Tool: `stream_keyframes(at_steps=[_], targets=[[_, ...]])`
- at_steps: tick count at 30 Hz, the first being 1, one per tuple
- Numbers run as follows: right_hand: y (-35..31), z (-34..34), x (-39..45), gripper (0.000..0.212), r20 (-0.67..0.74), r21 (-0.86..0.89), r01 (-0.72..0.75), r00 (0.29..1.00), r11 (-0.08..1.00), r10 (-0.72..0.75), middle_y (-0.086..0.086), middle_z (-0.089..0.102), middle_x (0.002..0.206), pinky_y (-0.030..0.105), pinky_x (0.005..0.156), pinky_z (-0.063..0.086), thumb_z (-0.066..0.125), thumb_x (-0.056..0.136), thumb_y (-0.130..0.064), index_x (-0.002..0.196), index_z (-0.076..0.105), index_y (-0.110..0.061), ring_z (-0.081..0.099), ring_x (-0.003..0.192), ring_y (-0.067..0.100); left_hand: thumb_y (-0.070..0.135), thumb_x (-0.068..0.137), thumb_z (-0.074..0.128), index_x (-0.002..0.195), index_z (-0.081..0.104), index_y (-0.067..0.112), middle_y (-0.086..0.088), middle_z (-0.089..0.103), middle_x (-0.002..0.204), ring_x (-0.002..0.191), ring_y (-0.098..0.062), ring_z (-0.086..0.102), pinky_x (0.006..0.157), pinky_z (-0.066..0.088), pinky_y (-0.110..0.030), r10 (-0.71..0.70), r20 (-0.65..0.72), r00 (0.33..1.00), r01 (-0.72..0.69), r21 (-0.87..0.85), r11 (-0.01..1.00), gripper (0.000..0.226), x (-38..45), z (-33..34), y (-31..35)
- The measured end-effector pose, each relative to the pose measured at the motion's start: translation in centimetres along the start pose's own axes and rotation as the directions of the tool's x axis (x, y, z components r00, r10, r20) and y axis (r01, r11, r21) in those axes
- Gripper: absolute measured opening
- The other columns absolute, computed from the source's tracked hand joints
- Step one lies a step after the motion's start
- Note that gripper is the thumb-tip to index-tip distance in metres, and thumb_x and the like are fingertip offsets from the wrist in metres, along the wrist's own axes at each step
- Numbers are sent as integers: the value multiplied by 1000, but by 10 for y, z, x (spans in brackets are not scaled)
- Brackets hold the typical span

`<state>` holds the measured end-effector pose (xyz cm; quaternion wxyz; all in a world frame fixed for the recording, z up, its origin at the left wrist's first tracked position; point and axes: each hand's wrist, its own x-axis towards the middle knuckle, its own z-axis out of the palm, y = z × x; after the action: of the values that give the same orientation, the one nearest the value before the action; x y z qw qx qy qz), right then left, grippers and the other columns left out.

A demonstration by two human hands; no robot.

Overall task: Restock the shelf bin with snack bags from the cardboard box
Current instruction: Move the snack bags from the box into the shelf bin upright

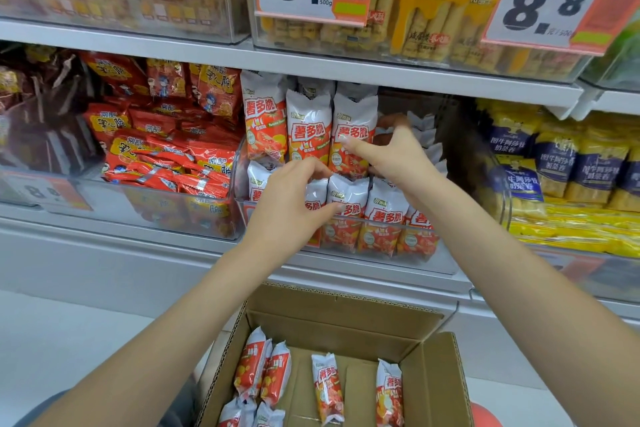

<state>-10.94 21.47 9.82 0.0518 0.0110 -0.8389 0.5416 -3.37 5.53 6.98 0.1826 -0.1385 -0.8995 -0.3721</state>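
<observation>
Both hands are up at the clear shelf bin (pixel 446 263), busy among the white-and-red snack bags (pixel 349 135) standing in it. The right hand (pixel 394 156) is spread wide, thumb across the front of an upper bag and fingers reaching past its far side, steadying the row, not clamping anything. The left hand (pixel 294 204) sits just below and to its left, fingers bent over the crimped tops of the lower bags; whether it pinches one or only presses on them is hard to say from here.

These bags look light, puffy and slick, so they likely topple and slide easily. A gentle hold across the middle, or a pinch on the crimped top seam, should spare the contents.

Beneath both forearms, the cardboard box (pixel 436 374) still holds several loose bags (pixel 327 388).
</observation>
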Motion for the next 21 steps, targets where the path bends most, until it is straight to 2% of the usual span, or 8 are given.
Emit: stream_keyframes(at_steps=[4,7,10,12,15,18,20,21], targets=[[-4,-4,-3,82,-25,-25,-2,1000,1000,2,4,54,132,42,101,48,82,69,-43,133,40,-14,52,121,20,27,79,76,107,57,18,11,54,104,100,-7,46,82,33,-15,-7,-13,1000,8,24,1000,36,-1,-2,-4],[-6,-12,-19,72,-117,-57,30,992,998,-36,3,52,131,36,99,48,80,73,-38,129,42,-13,51,120,18,26,80,75,106,57,17,8,57,104,99,-6,47,81,33,-12,0,-61,998,2,32,1000,33,-1,-5,-6],[2,-17,-58,46,-275,-116,262,918,958,-284,-1,55,109,23,82,49,78,77,-28,110,48,-19,54,97,11,22,82,72,98,58,15,8,56,93,85,-5,46,73,40,-13,155,-111,982,-143,105,984,22,-14,-4,-2],[21,-17,-90,31,-268,-246,433,830,867,-490,-5,51,94,18,71,40,75,80,-20,100,51,-17,47,82,8,25,85,65,92,59,17,7,56,87,78,-10,52,60,46,-24,311,-26,950,-298,227,927,13,-32,6,2],[72,-9,-134,15,-40,-422,576,760,700,-649,-6,50,82,17,65,35,61,85,-21,91,48,-20,40,76,5,30,82,50,82,59,18,6,58,78,68,-13,58,45,40,-23,395,208,895,-443,301,845,16,-63,32,-6],[135,5,-170,14,305,-545,616,778,569,-550,-4,55,78,24,52,43,58,85,-26,88,45,-21,47,75,11,24,78,55,80,60,16,3,59,73,63,-18,62,41,38,-23,355,458,815,-526,328,785,9,-93,63,-27],[172,16,-184,24,493,-593,599,798,538,-347,-4,56,82,25,49,44,70,79,-23,91,50,-20,54,77,13,12,83,57,96,59,13,-3,61,89,81,-23,63,55,45,-30,102,723,683,-514,378,770,12,-109,81,-45],[188,22,-189,27,536,-617,547,819,566,-206,-4,57,88,27,54,46,71,79,-22,98,52,-19,57,83,15,10,88,53,104,57,12,-5,61,99,92,-25,61,62,45,-33,-53,785,617,-454,410,791,17,-117,92,-58]])
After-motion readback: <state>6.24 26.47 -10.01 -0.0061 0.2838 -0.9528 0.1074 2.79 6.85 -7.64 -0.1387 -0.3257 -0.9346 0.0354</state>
